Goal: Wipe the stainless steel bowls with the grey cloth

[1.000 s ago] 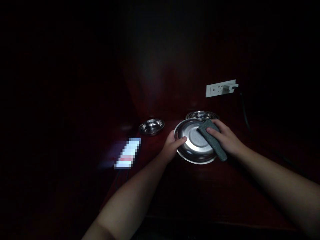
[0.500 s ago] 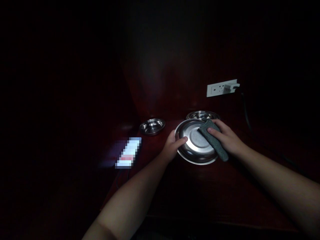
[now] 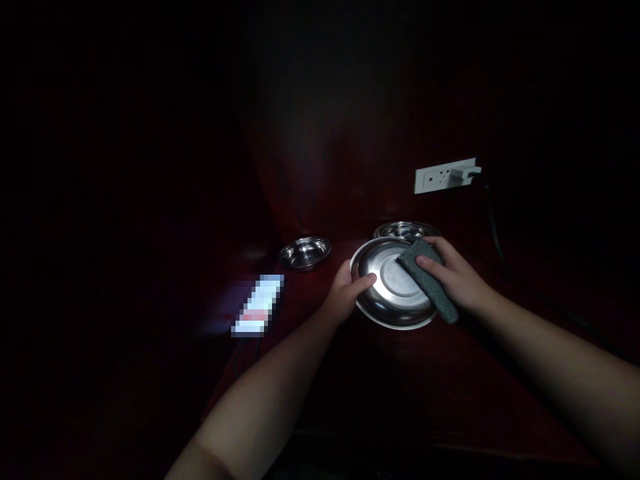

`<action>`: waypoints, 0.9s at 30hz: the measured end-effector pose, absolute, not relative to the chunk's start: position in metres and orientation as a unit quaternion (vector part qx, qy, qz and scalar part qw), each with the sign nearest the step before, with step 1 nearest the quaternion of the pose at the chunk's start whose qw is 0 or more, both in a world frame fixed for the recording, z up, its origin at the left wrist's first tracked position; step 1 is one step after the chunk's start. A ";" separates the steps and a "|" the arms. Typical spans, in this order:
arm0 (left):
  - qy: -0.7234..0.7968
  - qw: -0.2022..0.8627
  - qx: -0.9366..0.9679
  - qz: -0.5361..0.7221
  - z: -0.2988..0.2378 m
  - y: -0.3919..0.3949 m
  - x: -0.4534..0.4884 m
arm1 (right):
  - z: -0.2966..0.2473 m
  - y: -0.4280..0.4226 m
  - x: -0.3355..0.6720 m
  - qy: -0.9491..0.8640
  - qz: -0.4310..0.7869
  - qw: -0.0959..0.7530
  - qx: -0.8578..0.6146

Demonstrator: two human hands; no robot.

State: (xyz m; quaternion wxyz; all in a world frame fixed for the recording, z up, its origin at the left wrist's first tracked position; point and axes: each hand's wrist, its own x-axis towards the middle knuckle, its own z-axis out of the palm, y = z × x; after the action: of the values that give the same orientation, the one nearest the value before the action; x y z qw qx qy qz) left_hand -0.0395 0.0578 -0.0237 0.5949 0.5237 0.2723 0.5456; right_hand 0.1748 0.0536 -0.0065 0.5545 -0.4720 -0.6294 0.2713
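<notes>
A shallow stainless steel bowl (image 3: 395, 303) is held tilted, its inside facing me. My left hand (image 3: 345, 291) is closed on its left rim, the thumb lying over the inner wall. In my right hand (image 3: 453, 270) is a folded grey-green cloth (image 3: 425, 280), pinched under the thumb and resting across the bowl's right rim. The right hand's other fingers are partly hidden behind the cloth and bowl. Just behind the held bowl sit other steel bowls (image 3: 404, 229), apparently stacked and partly covered by it.
Another steel bowl (image 3: 306, 253) stands on the dark red table (image 3: 380, 393) to the left. Nearer, a lit phone (image 3: 259, 305) with a blurred screen lies by the left edge. A wall socket (image 3: 445, 176) holds a plug, and a dark cable (image 3: 494, 227) hangs below it.
Hardly anything differs. The view has shifted very slightly; both hands keep their hold on the bowl and the cloth.
</notes>
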 end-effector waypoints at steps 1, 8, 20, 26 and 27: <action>0.277 0.593 0.523 0.546 -0.024 0.058 -0.040 | -0.007 0.054 0.175 -0.625 0.267 0.558 -0.476; 0.296 0.582 0.515 0.555 -0.025 0.060 -0.039 | -0.009 0.057 0.177 -0.617 0.270 0.564 -0.478; 0.314 0.556 0.501 0.584 -0.020 0.056 -0.036 | -0.009 0.056 0.175 -0.641 0.289 0.534 -0.470; 0.324 0.561 0.506 0.570 -0.022 0.059 -0.039 | -0.010 0.056 0.175 -0.631 0.288 0.540 -0.477; 0.325 0.563 0.506 0.567 -0.022 0.059 -0.039 | -0.010 0.055 0.175 -0.632 0.289 0.539 -0.477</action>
State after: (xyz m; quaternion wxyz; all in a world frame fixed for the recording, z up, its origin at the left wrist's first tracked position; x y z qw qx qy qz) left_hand -0.0390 0.0594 -0.0222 0.5627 0.5062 0.3247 0.5672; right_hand 0.1750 0.0554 -0.0098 0.5387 -0.4768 -0.6318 0.2886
